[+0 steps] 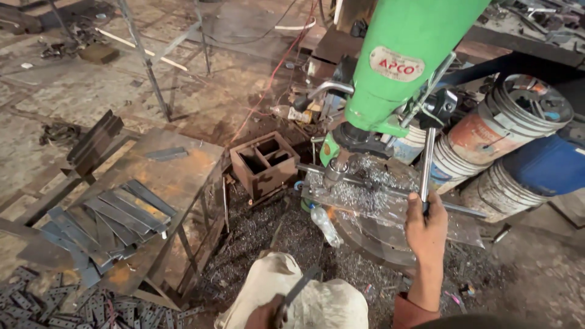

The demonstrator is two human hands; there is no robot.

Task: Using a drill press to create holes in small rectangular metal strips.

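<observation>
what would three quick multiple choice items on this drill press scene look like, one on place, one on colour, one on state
1. Where does the pile of flat metal strips lie?
A. on the rusty metal table to the left of the drill press
B. inside the blue drum
C. on the drill table

2. What colour is the drill press head?
A. red
B. green
C. yellow

3. What is the right hand doing?
A. resting open on the floor
B. gripping the feed lever of the drill press
C. holding a plastic bottle

Answers:
1 A, the grey strips are fanned out on the rusty table top.
2 B, the housing above the chuck is bright green.
3 B, the fingers are closed round the lower end of the shiny lever. The left hand holds a flat metal strip low in the picture.
</observation>
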